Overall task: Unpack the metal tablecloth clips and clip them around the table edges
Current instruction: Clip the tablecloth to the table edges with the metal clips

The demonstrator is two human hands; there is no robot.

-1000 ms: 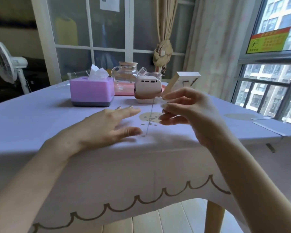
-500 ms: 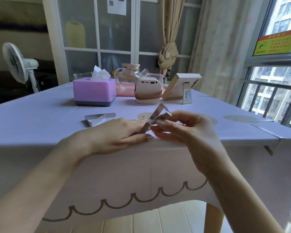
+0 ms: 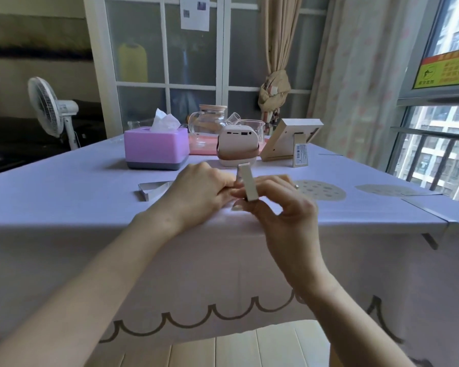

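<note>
Clip (image 3: 247,182) is pinched upright by left hand (image 3: 199,193) and right hand (image 3: 285,210) just above table edge (image 3: 90,224); next, probably, push it onto that edge.

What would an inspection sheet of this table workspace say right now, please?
Surface: lilac tablecloth covers the table, its scalloped hem hanging at the front.
Job's things: held clip upright between both hands; spare clip lying on the cloth to their left; fitted clip over the right-hand edge.
Clutter: tissue box, glass jug, pink-white gadget and photo frame at the far side.
Grippers: left hand and right hand both pinch the held clip.
Cables: nothing seen.
Surroundings: fan at left, curtain, window at right.
</note>
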